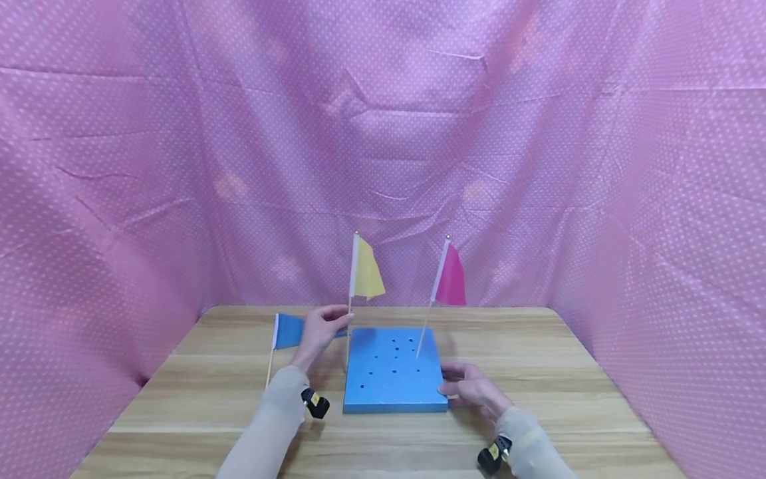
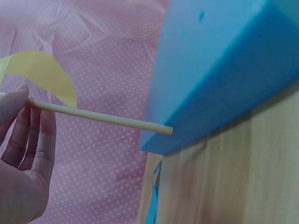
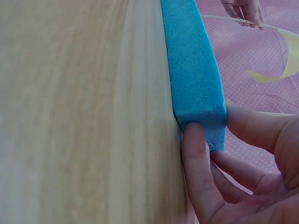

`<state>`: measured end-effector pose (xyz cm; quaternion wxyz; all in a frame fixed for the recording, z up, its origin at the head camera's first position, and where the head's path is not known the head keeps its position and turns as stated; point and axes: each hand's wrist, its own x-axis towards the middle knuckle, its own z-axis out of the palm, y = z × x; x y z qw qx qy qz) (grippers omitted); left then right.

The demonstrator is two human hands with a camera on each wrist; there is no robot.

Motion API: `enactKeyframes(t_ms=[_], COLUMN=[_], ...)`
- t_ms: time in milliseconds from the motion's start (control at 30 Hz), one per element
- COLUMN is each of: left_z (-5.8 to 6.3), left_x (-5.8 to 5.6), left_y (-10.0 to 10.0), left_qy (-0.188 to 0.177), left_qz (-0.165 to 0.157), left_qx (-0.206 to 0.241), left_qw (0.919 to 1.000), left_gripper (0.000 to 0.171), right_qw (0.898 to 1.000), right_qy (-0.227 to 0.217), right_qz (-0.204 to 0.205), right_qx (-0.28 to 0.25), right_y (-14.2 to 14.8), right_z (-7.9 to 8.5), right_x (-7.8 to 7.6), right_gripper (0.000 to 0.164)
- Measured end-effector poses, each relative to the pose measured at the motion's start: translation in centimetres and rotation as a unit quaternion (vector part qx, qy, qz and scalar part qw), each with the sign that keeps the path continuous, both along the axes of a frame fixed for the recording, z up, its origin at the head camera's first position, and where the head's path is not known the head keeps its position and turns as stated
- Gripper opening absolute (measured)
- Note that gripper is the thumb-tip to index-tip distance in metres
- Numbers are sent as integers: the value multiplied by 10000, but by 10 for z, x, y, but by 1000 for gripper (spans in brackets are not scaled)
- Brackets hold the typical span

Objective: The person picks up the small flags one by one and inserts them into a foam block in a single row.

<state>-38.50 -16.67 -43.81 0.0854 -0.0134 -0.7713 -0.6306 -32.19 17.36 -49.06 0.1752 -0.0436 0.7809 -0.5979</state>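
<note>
My left hand (image 1: 323,330) pinches the wooden stick of a yellow flag (image 1: 366,271) and holds it upright by the left side of a blue foam block (image 1: 395,394). In the left wrist view the bare lower end of the stick (image 2: 112,120) shows in front of the block's side face. A magenta flag (image 1: 451,276) stands in the block's top, leaning slightly right. My right hand (image 1: 473,389) grips the block near its front right corner, thumb on the top face and fingers at the side (image 3: 198,158).
Several small holes dot the block's top. Left of the block, partly behind my left hand, lies a blue flag (image 1: 290,331) on a stick. The wooden table (image 1: 538,359) has pink dotted cloth (image 1: 383,166) hanging around its back and sides.
</note>
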Motion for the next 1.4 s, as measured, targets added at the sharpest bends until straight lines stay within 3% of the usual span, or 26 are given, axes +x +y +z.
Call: enactKeyframes(t_ms=[567, 1033, 1400], left_z=[16, 18, 14], left_x=[9, 14, 17], left_y=[22, 48, 64], left_qy=[384, 745, 531], left_qz=[-324, -539, -385], left_qx=[262, 222, 313], left_qw=[9984, 9955, 9974], left_gripper=[30, 24, 23], right_qw=[10000, 9997, 9999], right_qy=[41, 132, 42], right_qz=[60, 174, 140], right_qx=[15, -76, 14], right_y=[5, 13, 12], right_z=[-1, -3, 0], right_x=[6, 11, 12], right_gripper=[64, 64, 63])
